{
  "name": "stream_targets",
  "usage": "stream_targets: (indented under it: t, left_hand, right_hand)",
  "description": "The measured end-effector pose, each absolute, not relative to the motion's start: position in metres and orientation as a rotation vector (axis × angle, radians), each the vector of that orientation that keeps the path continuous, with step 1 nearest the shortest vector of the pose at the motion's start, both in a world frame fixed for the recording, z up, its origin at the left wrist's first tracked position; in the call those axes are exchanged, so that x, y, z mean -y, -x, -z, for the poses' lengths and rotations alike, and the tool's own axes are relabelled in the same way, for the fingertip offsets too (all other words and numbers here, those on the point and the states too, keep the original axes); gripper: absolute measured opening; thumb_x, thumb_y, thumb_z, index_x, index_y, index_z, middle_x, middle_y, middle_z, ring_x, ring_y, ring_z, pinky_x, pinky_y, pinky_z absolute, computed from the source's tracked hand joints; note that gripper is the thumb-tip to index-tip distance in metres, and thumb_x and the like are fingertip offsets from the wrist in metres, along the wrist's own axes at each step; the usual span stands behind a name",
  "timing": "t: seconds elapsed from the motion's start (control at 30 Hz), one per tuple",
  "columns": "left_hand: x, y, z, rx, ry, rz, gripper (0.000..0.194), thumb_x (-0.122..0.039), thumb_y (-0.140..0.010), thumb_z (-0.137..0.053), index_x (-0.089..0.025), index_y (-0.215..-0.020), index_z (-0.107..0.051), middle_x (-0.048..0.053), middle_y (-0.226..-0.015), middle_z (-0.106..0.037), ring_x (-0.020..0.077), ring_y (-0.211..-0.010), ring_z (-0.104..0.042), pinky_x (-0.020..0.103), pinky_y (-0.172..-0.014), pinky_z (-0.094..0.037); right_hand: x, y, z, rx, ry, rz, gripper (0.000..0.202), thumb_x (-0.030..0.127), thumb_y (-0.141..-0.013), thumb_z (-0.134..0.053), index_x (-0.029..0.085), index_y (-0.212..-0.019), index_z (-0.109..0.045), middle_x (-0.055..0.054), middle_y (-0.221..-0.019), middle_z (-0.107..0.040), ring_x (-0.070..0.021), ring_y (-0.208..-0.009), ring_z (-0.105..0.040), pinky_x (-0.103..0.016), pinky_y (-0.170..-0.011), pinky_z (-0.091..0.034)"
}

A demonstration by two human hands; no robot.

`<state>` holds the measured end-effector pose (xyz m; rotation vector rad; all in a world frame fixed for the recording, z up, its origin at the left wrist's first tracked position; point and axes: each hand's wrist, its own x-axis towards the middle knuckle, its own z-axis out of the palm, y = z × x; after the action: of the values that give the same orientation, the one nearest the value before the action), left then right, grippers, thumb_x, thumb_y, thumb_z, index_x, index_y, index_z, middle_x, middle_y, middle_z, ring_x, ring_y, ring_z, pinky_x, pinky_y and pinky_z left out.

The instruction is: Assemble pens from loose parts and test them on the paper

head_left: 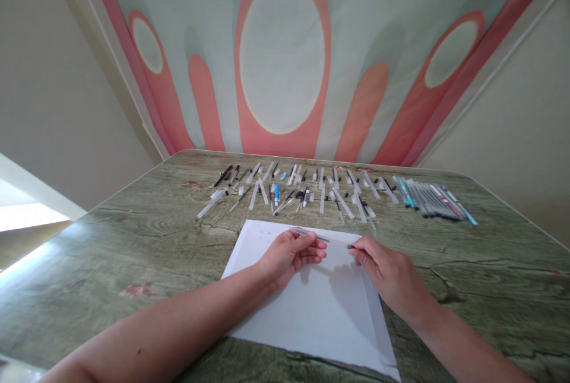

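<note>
Above a white sheet of paper (312, 300), my left hand (296, 255) pinches a slim pen refill (318, 237) between thumb and forefinger, with the other fingers loosely curled. The refill has a dark stretch and points to the right. My right hand (385, 270) is closed, its thumb and fingertips gripping a small dark pen piece (351, 247). A thin pale length shows between the two hands; whether it joins the refill to the dark piece I cannot tell. Small marks are on the paper's upper left.
Beyond the paper, several taken-apart pens (323, 193) lie spread: clear barrels, caps, refills. A blue pen part (276, 194) is among them. To the right, a row of pens (431, 199) lies side by side. The wood-patterned table (155, 240) reaches a patterned backdrop (282, 145).
</note>
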<state>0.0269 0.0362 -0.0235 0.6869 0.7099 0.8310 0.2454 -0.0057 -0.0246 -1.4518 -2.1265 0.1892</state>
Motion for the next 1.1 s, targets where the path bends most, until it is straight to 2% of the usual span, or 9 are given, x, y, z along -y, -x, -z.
stream_targets:
  t: [0.1,0.27,0.43,0.6,0.77,0.93,1.1]
  left_hand:
    - [-0.0361,-0.0267,0.0243,-0.704,-0.694,-0.83,0.017,-0.024,-0.08,-0.065,-0.008,-0.081,-0.061,0.012,-0.083,-0.069,0.0125,-0.066,-0.066,0.022,-0.065,-0.053]
    - [-0.0353,-0.027,0.0245,-0.701,-0.695,-0.842,0.017,-0.024,-0.08,-0.066,-0.008,-0.082,-0.061,0.012,-0.083,-0.069,0.0134,-0.067,-0.066,0.024,-0.068,-0.053]
    - [-0.0354,-0.0272,0.0235,-0.717,-0.701,-0.824,0.019,-0.026,-0.079,-0.067,-0.007,-0.08,-0.062,0.012,-0.083,-0.069,0.0126,-0.066,-0.065,0.023,-0.066,-0.052]
    - [-0.0355,-0.0271,0.0241,-0.703,-0.693,-0.836,0.02,-0.027,-0.078,-0.068,-0.008,-0.081,-0.062,0.012,-0.084,-0.069,0.0134,-0.067,-0.066,0.024,-0.067,-0.053]
    - [-0.0356,-0.0268,0.0244,-0.707,-0.688,-0.825,0.019,-0.025,-0.078,-0.067,-0.008,-0.081,-0.062,0.011,-0.083,-0.069,0.0131,-0.067,-0.066,0.023,-0.067,-0.053]
    - [-0.0354,-0.0268,0.025,-0.684,-0.698,-0.838,0.018,-0.025,-0.081,-0.065,-0.007,-0.083,-0.062,0.012,-0.084,-0.068,0.0133,-0.068,-0.066,0.023,-0.068,-0.053]
    - [-0.0353,-0.0269,0.0238,-0.705,-0.69,-0.826,0.017,-0.024,-0.079,-0.066,-0.008,-0.082,-0.061,0.011,-0.082,-0.068,0.0123,-0.065,-0.065,0.022,-0.064,-0.053]
  right_hand:
    - [0.0058,-0.2447,0.0231,2.16,1.471,-0.28,0.026,0.037,-0.096,-0.035,0.023,-0.085,-0.054,0.002,-0.065,-0.062,-0.0135,-0.058,-0.06,-0.023,-0.058,-0.043]
    - [0.0051,-0.2459,0.0215,2.117,1.445,-0.238,0.02,0.04,-0.093,-0.043,0.023,-0.096,-0.054,-0.001,-0.082,-0.068,-0.0149,-0.069,-0.065,-0.023,-0.06,-0.044]
    - [0.0063,-0.2445,0.0186,2.177,1.449,-0.208,0.028,0.036,-0.096,-0.034,0.023,-0.083,-0.055,0.0,-0.067,-0.063,-0.0142,-0.06,-0.061,-0.024,-0.057,-0.042]
    - [0.0057,-0.2439,0.0213,2.1,1.44,-0.229,0.021,0.04,-0.093,-0.042,0.024,-0.093,-0.054,0.0,-0.076,-0.067,-0.0143,-0.064,-0.064,-0.023,-0.056,-0.044]
    - [0.0064,-0.2437,0.0208,2.179,1.465,-0.256,0.03,0.038,-0.096,-0.033,0.023,-0.081,-0.054,0.002,-0.063,-0.062,-0.0133,-0.056,-0.06,-0.023,-0.055,-0.043]
    - [0.0056,-0.2447,0.0217,2.111,1.472,-0.253,0.021,0.041,-0.093,-0.043,0.024,-0.095,-0.054,0.0,-0.079,-0.067,-0.0149,-0.067,-0.065,-0.023,-0.059,-0.045]
    - [0.0065,-0.2444,0.0201,2.18,1.47,-0.276,0.028,0.038,-0.096,-0.034,0.024,-0.083,-0.054,0.002,-0.066,-0.063,-0.0135,-0.059,-0.061,-0.023,-0.057,-0.043]
